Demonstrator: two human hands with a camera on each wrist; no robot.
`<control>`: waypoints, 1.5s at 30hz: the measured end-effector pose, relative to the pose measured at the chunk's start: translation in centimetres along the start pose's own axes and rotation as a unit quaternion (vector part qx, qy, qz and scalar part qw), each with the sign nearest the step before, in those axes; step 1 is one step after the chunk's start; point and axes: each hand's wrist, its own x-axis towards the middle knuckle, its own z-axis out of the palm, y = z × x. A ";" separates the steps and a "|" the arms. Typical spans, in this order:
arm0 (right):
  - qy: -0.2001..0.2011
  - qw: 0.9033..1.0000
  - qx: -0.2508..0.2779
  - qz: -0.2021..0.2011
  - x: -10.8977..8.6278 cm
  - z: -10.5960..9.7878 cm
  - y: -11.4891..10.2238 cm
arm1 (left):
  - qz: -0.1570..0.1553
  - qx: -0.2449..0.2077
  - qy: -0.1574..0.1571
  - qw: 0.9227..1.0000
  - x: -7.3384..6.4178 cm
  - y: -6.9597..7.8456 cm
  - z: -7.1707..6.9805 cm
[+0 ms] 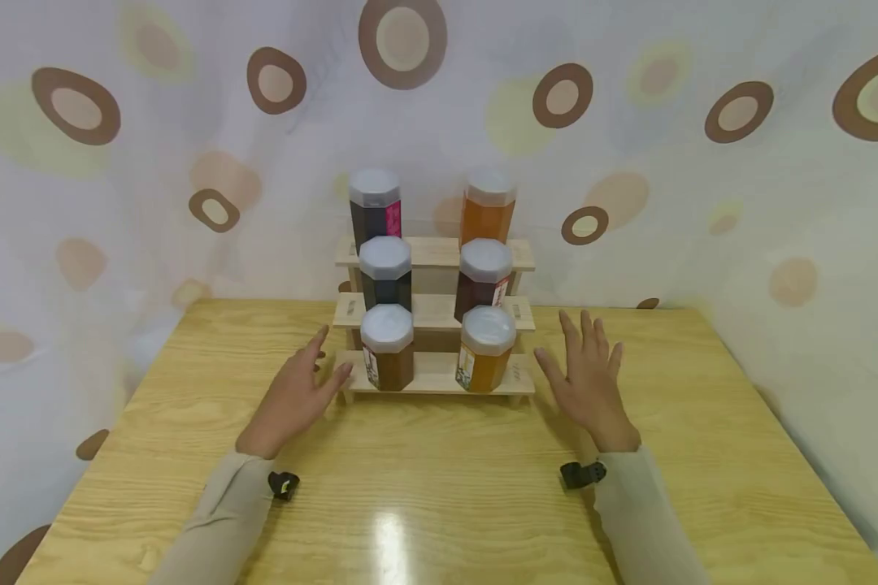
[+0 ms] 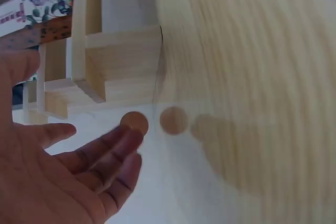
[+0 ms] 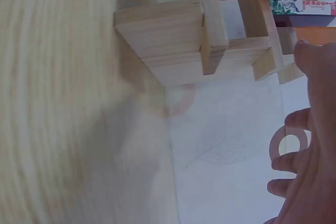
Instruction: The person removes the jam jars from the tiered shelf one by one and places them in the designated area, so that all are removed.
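Observation:
A three-tier wooden rack (image 1: 435, 366) stands on the table, with two lidded jars on each tier. On the lowest tier are a brown jar (image 1: 393, 364) at left and an amber jar (image 1: 490, 366) at right. Dark jars (image 1: 388, 284) (image 1: 479, 288) fill the middle tier; above them stand a dark jar with a pink label (image 1: 369, 219) and an orange jar (image 1: 486, 215). My left hand (image 1: 296, 398) hovers at the rack's left end, fingers loose, holding nothing. Beside the right end, my right hand (image 1: 588, 390) has its fingers spread, apart from the rack and holding nothing.
The wooden table (image 1: 439, 487) meets a patterned cloth backdrop (image 1: 439, 122) behind the rack. More of this cloth hangs at left and right. Black straps (image 1: 284, 485) sit at the cuffs. A bright reflection lies on the table's front.

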 end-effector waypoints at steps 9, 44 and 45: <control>0.066 0.993 0.090 -0.050 2.9 -2.0 -1.1 | -0.027 -0.169 -0.006 0.985 0.0 -0.4 -0.1; -0.068 0.990 0.119 -0.025 18.3 -7.8 -10.2 | -0.030 -0.233 -0.052 0.971 1.3 -1.4 0.8; -0.064 0.991 0.114 -0.028 18.4 -7.7 -10.3 | -0.032 -0.232 -0.051 0.971 1.3 -1.4 0.8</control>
